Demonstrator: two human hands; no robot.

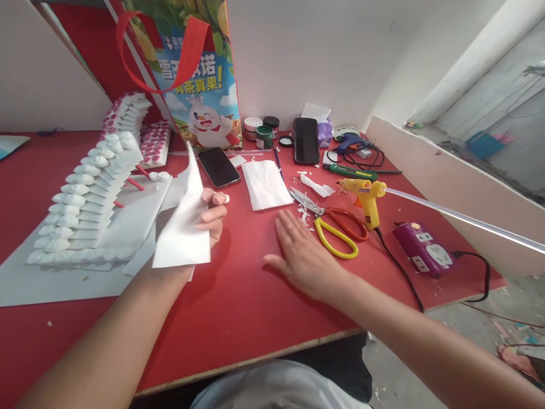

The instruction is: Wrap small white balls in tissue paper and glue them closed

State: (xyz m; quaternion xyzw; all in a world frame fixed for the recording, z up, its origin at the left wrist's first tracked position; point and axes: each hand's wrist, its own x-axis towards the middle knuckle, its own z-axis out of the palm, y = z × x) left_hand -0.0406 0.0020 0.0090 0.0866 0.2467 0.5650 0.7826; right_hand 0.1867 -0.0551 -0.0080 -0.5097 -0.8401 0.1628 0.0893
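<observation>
Raised over the left part of the red table, my left hand (214, 215) is closed on a white paper sheet (183, 233), which is bent upward along a fold. My right hand (300, 250) rests on the tabletop with fingers spread, holding nothing. Just beyond its fingertips lies a stack of white paper (267, 184). Scissors (336, 224) with one red and one yellow handle lie right of that hand, among small paper scraps. On the left, a white model (97, 199) with stepped folded pieces and rounded white lumps stands on a white board (25, 287).
A yellow glue gun (368, 204) with a long clear stick and a purple power strip (423, 250) are at right, with cords. Two phones (219, 166), paint jars (264, 137) and a green-handled tool (352, 172) lie farther back. A printed bag (200, 74) stands behind.
</observation>
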